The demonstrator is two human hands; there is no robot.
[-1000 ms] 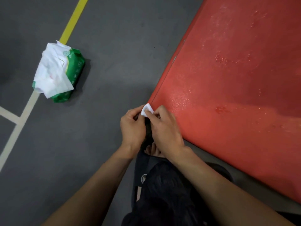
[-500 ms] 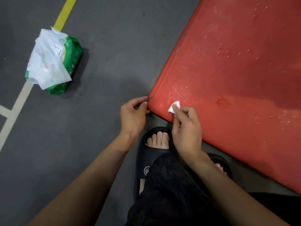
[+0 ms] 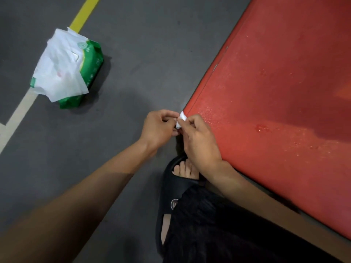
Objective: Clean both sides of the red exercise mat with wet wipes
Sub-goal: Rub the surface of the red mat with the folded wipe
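Red vinyl, beaded with moisture, is filling the right side of the head view: the red exercise mat (image 3: 275,111) is lying flat on the grey floor (image 3: 142,54), its near corner pointing at the person's two hands. Droplets and a wet sheen are showing across the upper face near that corner, which suggests wiping of this side is well under way; the underside is not visible, so I judge it is yet to be checked and probably yet to be cleaned. The left hand (image 3: 158,127) and the right hand (image 3: 199,141) are meeting just off the mat's corner, both pinching a small folded wet wipe (image 3: 180,120) between fingertips, apparently refolding or working it. Well apart, to the upper left, a green wipes pack (image 3: 91,67) is sitting on the floor with loose white sheets (image 3: 58,67) draped over it, beside a yellow floor line (image 3: 85,12). A black sandal (image 3: 172,188) is resting below the hands.
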